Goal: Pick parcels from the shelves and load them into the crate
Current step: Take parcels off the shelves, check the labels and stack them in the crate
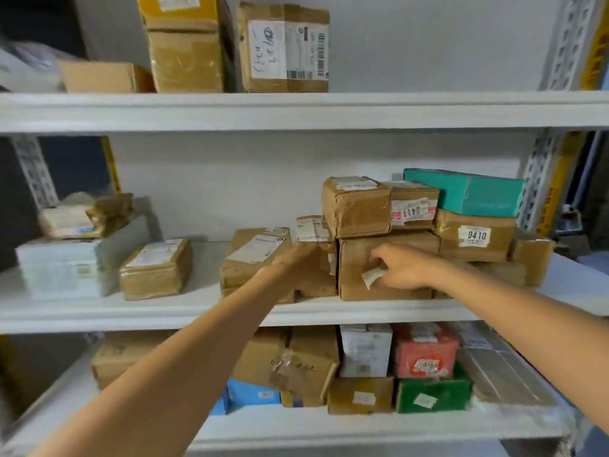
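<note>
Parcels crowd the white middle shelf [99,316]. At its left end sits a pale box [59,268] with a crumpled packet [89,216] on top. Just beside it is a small taped parcel [156,268]. Further along, a flat brown parcel [255,255] lies tilted, label up.

The left arm comes up from the lower left, stretched almost straight. The left hand [298,260], back uppermost, has reached the spot between the flat brown parcel and the large brown box [356,258]. Its fingers lie over a low brown parcel [316,282] wedged there. They blur into the cardboard, so I cannot tell whether they grip it or only touch it.

The right forearm crosses the shelf edge from the lower right, and the right hand [408,267] is set against the front of the large brown box. Its fingers are curled in tight, with the tips on the cardboard. A white label scrap [372,278] sticks out just under them, but I cannot tell whether they pinch it.

On top of the large brown box rests a taped brown box [356,209], touching a box numbered 0411 [413,209]. To the right is a box numbered 0410 [474,237], with a teal box [468,192] lying on it.
</note>
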The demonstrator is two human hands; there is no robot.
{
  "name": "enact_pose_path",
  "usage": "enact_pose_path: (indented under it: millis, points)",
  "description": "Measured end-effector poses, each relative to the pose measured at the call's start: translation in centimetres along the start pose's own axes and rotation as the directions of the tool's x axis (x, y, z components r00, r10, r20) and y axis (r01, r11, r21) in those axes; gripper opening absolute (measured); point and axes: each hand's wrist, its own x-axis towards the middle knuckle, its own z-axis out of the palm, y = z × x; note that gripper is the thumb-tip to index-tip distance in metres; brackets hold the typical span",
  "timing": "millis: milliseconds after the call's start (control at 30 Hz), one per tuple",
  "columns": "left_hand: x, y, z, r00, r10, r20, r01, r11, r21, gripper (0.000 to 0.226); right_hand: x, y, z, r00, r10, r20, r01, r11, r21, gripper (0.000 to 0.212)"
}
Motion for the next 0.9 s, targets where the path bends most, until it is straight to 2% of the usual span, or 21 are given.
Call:
enact_pose_path:
  millis: [100,167,267,333,433,667,733,833,900]
  points:
    - [-2.3,-2.2,-0.6,0.997,-0.079,-0.021,0.08,0.996,0.042,0.023,0.2,-2.7,0.7,0.997,-0.08,-0.017,0.081,0.995,0.067,0.03]
    - [-3.7,-3.4,-0.8,0.995,-0.094,-0.031,0.097,0.989,0.113,0.025,0.3,-4.4,1.2,0.993,-0.12,-0.023,0.121,0.986,0.114,0.036]
    - [-5.2,-5.9,-0.8,0.992,-0.123,-0.041,0.127,0.986,0.111,0.03,0.7,-6.7,1.8,0.991,-0.131,-0.012,0.131,0.983,0.13,0.038]
    - [-5.9,-7.5,-1.0,0.987,-0.151,-0.047,0.154,0.984,0.088,0.03,1.1,-7.7,1.9,0.991,-0.133,-0.02,0.135,0.982,0.132,0.034]
    - [-6.4,-10.1,-1.6,0.982,-0.177,-0.072,0.179,0.983,0.03,0.026,1.6,-9.4,2.0,0.994,-0.108,-0.031,0.111,0.981,0.156,0.049]
    - [-7.0,-15.6,-2.7,0.979,-0.145,-0.143,0.145,0.989,-0.007,0.024,2.4,-13.1,3.0,0.999,-0.024,-0.044,0.035,0.968,0.248,0.06]
    - [-6.9,-17.0,-2.6,0.972,-0.154,-0.179,0.145,0.987,-0.062,0.028,2.7,-14.0,3.4,0.999,0.011,-0.044,0.003,0.952,0.306,0.059]
    - [-6.4,-18.6,-1.7,0.939,-0.222,-0.262,0.167,0.962,-0.217,0.048,3.2,-15.0,4.4,0.99,0.096,-0.105,-0.044,0.909,0.414,0.055]
    - [-5.9,-18.7,-1.0,0.939,-0.271,-0.213,0.174,0.907,-0.385,0.059,3.6,-15.7,5.1,0.97,0.181,-0.16,-0.085,0.875,0.477,0.053]
